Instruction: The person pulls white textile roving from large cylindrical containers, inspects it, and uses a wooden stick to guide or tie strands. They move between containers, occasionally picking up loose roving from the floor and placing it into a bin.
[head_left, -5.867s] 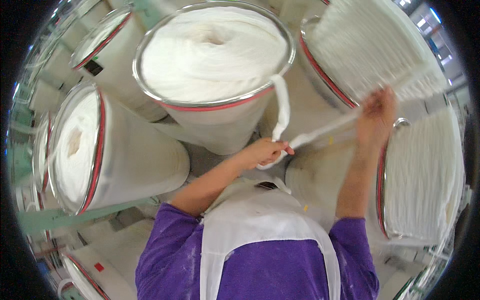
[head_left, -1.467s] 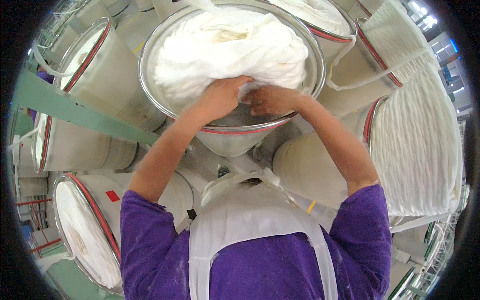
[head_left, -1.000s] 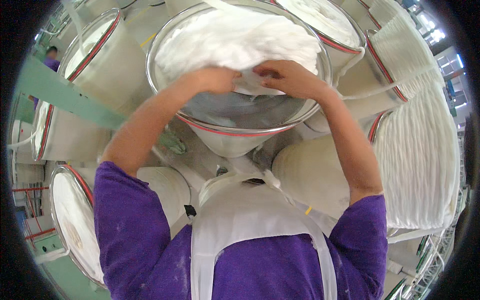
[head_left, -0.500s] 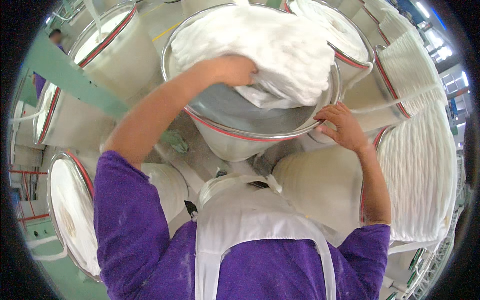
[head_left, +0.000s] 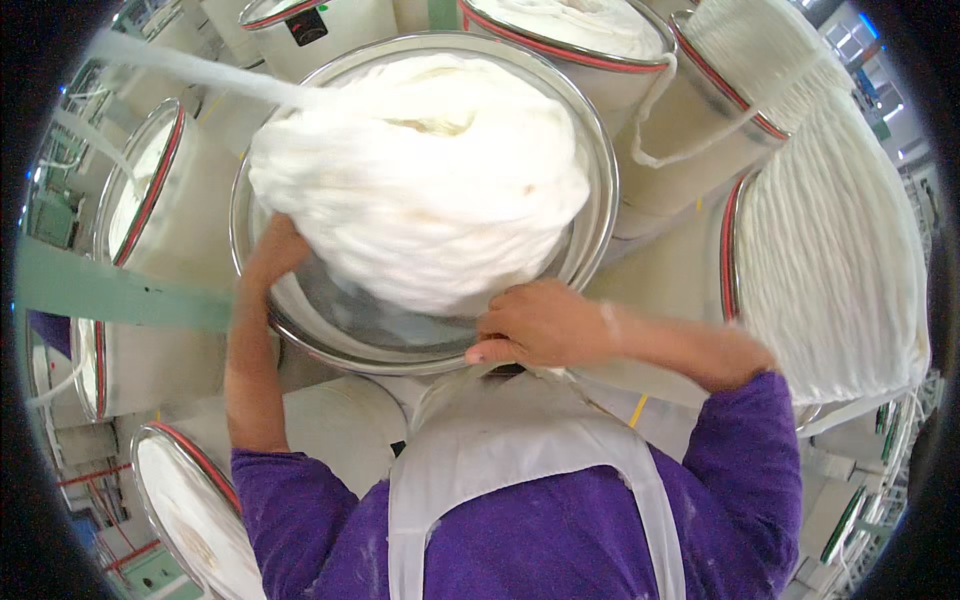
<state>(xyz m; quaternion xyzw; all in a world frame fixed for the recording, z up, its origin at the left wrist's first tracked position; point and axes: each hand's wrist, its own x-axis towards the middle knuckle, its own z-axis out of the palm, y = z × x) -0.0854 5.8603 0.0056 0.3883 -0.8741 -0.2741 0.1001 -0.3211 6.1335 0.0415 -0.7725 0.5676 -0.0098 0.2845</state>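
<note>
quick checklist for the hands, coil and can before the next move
1. Left hand against the coil: ok, at its left side.
2. Left grip secure: cannot tell, fingertips hidden.
3. Right hand clear of the near rim: not ok, it lies over it.
4. Coil centred in the can: not ok, it crowds the left side.
5. Strand clear of both hands: ok, off to the upper left.

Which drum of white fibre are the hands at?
The central drum: left hand inside it, right hand at its near side; no hand is on the surrounding drums.
</note>
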